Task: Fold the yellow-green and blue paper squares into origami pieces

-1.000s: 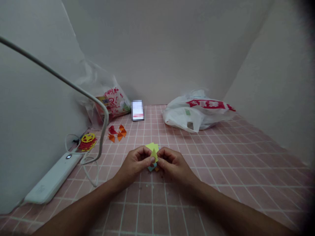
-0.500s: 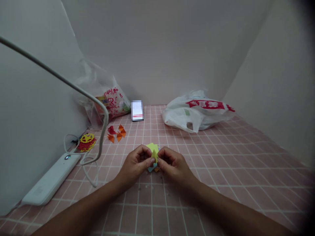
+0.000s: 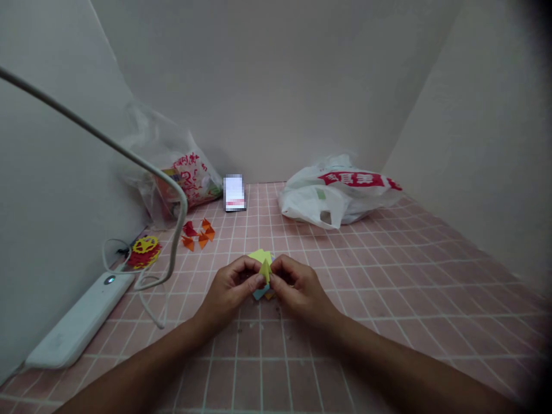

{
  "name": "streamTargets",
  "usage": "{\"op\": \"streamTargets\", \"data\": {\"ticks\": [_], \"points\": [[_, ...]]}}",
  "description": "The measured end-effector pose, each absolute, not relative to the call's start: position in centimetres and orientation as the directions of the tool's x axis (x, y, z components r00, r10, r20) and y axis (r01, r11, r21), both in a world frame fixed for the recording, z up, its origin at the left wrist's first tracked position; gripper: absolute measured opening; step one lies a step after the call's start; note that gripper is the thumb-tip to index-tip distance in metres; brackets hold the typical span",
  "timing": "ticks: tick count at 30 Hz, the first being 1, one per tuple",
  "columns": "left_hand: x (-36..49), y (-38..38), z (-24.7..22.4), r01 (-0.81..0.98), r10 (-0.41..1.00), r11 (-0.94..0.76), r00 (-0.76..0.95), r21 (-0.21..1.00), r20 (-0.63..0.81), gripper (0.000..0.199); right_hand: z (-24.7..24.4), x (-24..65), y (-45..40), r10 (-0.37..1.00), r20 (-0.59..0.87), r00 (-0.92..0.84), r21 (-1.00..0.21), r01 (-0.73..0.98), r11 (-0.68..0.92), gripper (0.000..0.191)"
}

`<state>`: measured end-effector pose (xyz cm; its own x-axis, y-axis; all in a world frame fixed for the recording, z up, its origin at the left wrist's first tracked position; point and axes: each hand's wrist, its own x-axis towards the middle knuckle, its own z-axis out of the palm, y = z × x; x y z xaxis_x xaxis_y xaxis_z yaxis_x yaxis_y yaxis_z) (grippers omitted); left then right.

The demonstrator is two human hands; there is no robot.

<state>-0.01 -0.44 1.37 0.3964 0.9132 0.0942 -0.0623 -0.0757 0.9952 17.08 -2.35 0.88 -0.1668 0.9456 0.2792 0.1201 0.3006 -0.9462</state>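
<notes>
A small folded yellow paper (image 3: 266, 272) is pinched between my two hands, its pointed tip upward. My left hand (image 3: 233, 287) grips its left side with thumb and forefinger. On the other side, my right hand (image 3: 302, 288) has its fingertips closed on the right edge. Behind and beneath the fingers lie yellow paper sheets (image 3: 259, 255), with a light blue sheet (image 3: 260, 292) and a bit of orange showing below. Several small folded orange pieces (image 3: 202, 240) and a red folded piece (image 3: 190, 229) rest on the pink tiled surface (image 3: 250, 379) to the left.
A white cable (image 3: 99, 133) hangs in from the left and loops above the white power strip (image 3: 81, 322). Red and yellow cutouts (image 3: 145, 251) lie beside it. Farther back are a filled plastic bag (image 3: 190, 178), a lit phone (image 3: 234, 192) and a white bag (image 3: 336, 192).
The view has shifted slightly, so most things appear a little further left. Both hands still hold the folded yellow paper in nearly the same pose.
</notes>
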Motion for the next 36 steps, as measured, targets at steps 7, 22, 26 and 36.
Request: {"op": "streamTargets", "data": {"ticks": [7, 22, 26, 36], "points": [[-0.57, -0.78, 1.51, -0.031, 0.906, -0.118, 0.406, 0.993, 0.12, 0.018, 0.44, 16.96, -1.78, 0.943, 0.012, -0.331, -0.95, -0.299, -0.093, 0.016], [-0.12, -0.79, 2.08, -0.021, 0.908, -0.084, 0.411, 0.996, 0.085, 0.021, 0.89, 17.02, -2.18, 0.969, 0.084, -0.234, -0.993, -0.101, 0.062, 0.013], [-0.07, -0.73, 1.61, -0.007, 0.904, -0.07, 0.422, 0.998, 0.067, 0.027, 0.96, 17.06, -2.45, 0.96, 0.226, -0.167, -0.959, 0.136, 0.25, 0.012], [-0.09, -0.54, 1.66, -0.052, 0.919, -0.085, 0.382, 0.995, 0.098, 0.018, 0.87, 17.12, -2.43, 0.93, 0.286, -0.229, -0.922, 0.197, 0.332, 0.015]]}}
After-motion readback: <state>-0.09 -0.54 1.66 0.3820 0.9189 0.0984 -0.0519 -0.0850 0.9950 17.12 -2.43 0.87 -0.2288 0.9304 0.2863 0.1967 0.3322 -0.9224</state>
